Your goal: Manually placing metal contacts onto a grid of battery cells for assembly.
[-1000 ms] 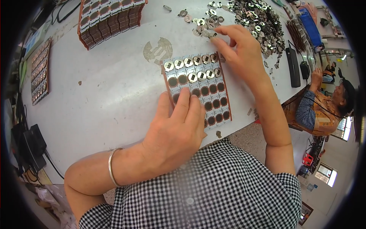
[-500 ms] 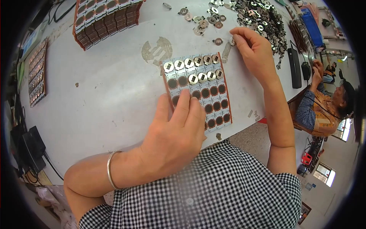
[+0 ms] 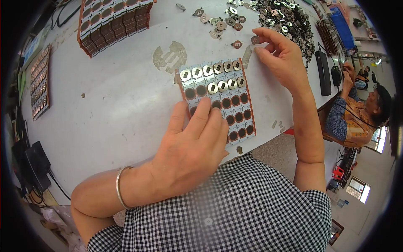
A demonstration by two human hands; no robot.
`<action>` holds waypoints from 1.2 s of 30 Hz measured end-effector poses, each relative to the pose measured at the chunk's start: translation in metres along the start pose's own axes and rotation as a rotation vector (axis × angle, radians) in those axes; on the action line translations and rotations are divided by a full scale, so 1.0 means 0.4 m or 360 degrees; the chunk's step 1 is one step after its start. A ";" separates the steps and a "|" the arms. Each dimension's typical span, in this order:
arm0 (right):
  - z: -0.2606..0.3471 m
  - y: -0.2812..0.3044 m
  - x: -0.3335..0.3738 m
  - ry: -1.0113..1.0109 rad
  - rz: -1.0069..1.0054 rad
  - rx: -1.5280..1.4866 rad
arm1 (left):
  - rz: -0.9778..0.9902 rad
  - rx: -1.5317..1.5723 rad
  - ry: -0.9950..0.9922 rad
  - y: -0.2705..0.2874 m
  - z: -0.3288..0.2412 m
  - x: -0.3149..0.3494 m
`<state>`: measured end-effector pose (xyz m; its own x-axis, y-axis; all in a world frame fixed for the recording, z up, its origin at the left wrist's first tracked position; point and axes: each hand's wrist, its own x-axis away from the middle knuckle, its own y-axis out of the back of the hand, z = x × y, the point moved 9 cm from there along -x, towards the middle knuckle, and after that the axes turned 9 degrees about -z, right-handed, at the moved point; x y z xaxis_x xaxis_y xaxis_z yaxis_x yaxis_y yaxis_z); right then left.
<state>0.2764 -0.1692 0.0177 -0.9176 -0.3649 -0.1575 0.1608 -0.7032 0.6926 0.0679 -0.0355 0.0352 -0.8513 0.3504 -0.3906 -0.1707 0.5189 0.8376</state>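
A panel of small circuit boards [image 3: 215,93] lies in front of me. Its far row and part of the second carry shiny round metal pieces; other spots show dark discs. My left hand [image 3: 193,134] rests on the panel's near left part, fingers apart, hiding several spots. My right hand [image 3: 282,56] is beyond the panel at the right. A small round metal clip [image 3: 255,40] is between its index finger and thumb, against the fingers; the exact contact is hard to see. Another round clip [image 3: 237,44] lies left of that hand.
A heap of metal clips [image 3: 289,23] spreads at the far right, with loose ones beside it. A tall stack of panels [image 3: 115,25] stands at the far left. A filled panel [image 3: 40,84] lies at the left edge. Another person [image 3: 357,113] sits working at the right.
My right index finger and thumb have spread apart around the clip, which has shifted slightly away from me. My left hand stays on the panel.
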 end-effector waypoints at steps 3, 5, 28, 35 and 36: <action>-0.010 0.011 -0.002 0.0054 -0.0060 -0.0031 | -0.0007 0.0003 0.0018 0.007 0.009 -0.008; -0.012 0.014 -0.001 0.0127 -0.0107 0.0000 | 0.0019 -0.0006 0.0050 0.005 0.018 -0.011; 0.137 -0.087 0.089 -0.0257 0.0489 -0.0461 | 0.0174 -0.0171 0.0113 -0.012 -0.001 0.016; 0.242 -0.166 0.122 0.0417 0.0520 -0.0122 | 0.0040 -0.0223 -0.0053 -0.012 -0.032 0.027; 0.253 -0.172 0.122 0.0588 0.0519 0.0026 | 0.0039 -0.0239 -0.0064 -0.013 -0.035 0.027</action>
<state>0.1836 -0.0770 0.0335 -0.6299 -0.7584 -0.1677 0.4097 -0.5079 0.7577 0.0526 -0.0454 0.0320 -0.8360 0.3939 -0.3820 -0.2252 0.3886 0.8935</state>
